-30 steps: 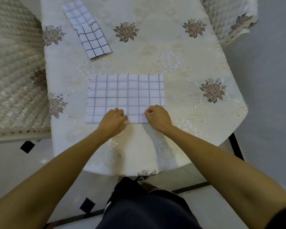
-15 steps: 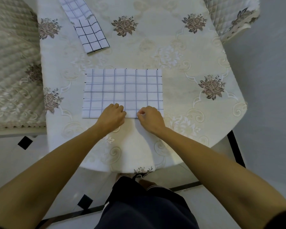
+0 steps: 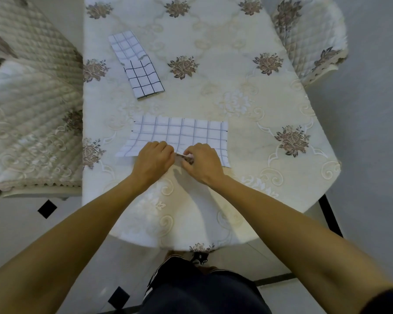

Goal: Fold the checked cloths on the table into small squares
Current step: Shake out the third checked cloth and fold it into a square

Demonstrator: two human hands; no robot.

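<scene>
Left hand and right hand close together, both curled and pinching near edge of checked cloth at middle of surface. Could fold crooked, outer corners sagging or dragging, because of such central grips.

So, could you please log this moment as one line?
phase: folding | left hand: grips checked cloth near edge | right hand: pinches same edge | folded black-lined cloth: lies aside

Quilted chairs flank a floral-clothed table on pale floor tiles.
</scene>
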